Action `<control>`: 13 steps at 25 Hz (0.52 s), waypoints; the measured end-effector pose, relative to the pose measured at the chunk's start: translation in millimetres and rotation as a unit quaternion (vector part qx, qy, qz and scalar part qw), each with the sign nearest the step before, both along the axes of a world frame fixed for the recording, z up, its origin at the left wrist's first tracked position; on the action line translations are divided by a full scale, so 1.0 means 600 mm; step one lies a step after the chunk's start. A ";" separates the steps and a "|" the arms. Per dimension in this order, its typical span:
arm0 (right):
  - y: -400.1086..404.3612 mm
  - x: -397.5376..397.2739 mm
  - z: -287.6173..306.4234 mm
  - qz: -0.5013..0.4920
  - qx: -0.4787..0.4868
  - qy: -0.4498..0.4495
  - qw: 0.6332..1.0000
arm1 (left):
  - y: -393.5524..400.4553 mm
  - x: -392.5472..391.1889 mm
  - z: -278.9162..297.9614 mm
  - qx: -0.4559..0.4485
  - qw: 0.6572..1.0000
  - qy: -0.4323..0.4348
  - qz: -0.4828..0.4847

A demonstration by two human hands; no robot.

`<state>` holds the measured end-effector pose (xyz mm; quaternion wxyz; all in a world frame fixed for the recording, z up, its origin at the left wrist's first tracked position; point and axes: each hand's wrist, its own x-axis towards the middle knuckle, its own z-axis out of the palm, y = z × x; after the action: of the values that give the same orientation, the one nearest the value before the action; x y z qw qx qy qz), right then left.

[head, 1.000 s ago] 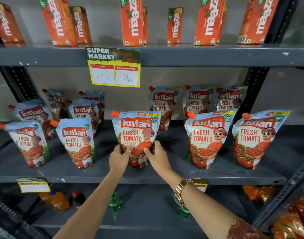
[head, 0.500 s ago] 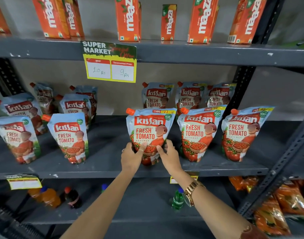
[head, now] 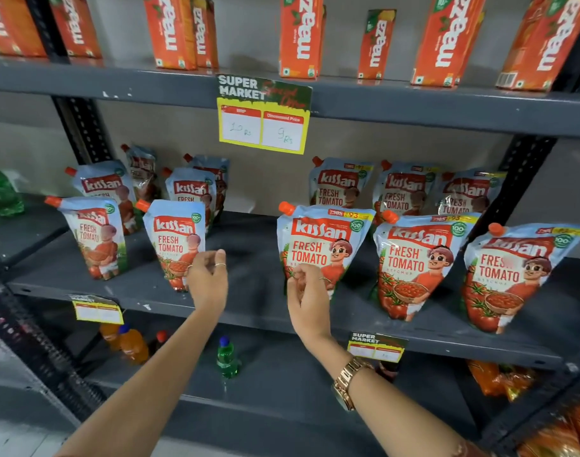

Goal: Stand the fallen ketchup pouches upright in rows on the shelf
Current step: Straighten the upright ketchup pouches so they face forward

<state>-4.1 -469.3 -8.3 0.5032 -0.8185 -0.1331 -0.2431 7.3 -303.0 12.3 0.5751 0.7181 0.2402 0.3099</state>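
Blue-and-red Kissan ketchup pouches stand upright on the grey middle shelf (head: 249, 285). The front row has two on the left (head: 92, 239) (head: 176, 242) and three on the right (head: 318, 245) (head: 413, 262) (head: 509, 275). More pouches stand behind them in a left group (head: 189, 189) and a right group (head: 404, 189). My right hand (head: 306, 291) pinches the lower left of the centre pouch. My left hand (head: 207, 278) hovers with loosely curled fingers at the lower right edge of the second pouch, holding nothing.
Maaza juice cartons (head: 298, 34) line the upper shelf, with a yellow price tag (head: 263, 117) hanging from its edge. Green (head: 227, 357) and orange (head: 130, 344) bottles stand on the lower shelf, and orange snack packs (head: 499, 377) lie lower right. Slotted uprights (head: 519, 179) frame the bay.
My left hand has let go of the centre pouch and moved left towards the second pouch. My right hand stays at the centre pouch's base. The view has shifted left.
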 end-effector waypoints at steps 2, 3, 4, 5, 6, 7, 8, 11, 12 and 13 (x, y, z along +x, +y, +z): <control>0.025 0.005 -0.008 0.031 -0.005 0.023 0.999 | 0.043 0.004 0.001 -0.002 0.999 -0.004 0.050; 0.041 0.009 -0.010 0.045 -0.009 0.042 0.998 | 0.066 0.005 0.000 0.005 0.997 0.002 0.071; 0.060 0.013 -0.012 0.059 -0.015 0.070 0.996 | 0.091 0.008 -0.003 0.016 0.996 0.011 0.084; 0.079 0.018 -0.013 0.069 -0.023 0.106 0.992 | 0.112 0.010 -0.007 0.025 0.995 0.024 0.089; 0.102 0.023 -0.013 0.077 -0.030 0.146 0.986 | 0.135 0.013 -0.011 0.029 0.995 0.040 0.085; 0.121 0.026 -0.015 0.084 -0.037 0.185 0.978 | 0.151 0.016 -0.015 0.023 0.996 0.057 0.068; 0.144 0.028 -0.018 0.092 -0.041 0.222 0.970 | 0.167 0.018 -0.019 0.009 0.997 0.071 0.039; 0.211 0.040 -0.022 0.113 -0.031 0.300 0.947 | 0.202 0.027 -0.032 -0.023 0.994 0.089 -0.067; 0.234 0.046 -0.021 0.113 -0.020 0.313 0.943 | 0.212 0.031 -0.038 -0.024 0.991 0.089 -0.097; 0.252 0.052 -0.019 0.111 -0.003 0.321 0.940 | 0.219 0.033 -0.043 -0.023 0.988 0.087 -0.124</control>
<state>26.9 -318.2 -19.4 0.5403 -0.8348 -0.0547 0.0906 27.1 -171.7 -13.5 0.6024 0.7529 0.2060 0.1669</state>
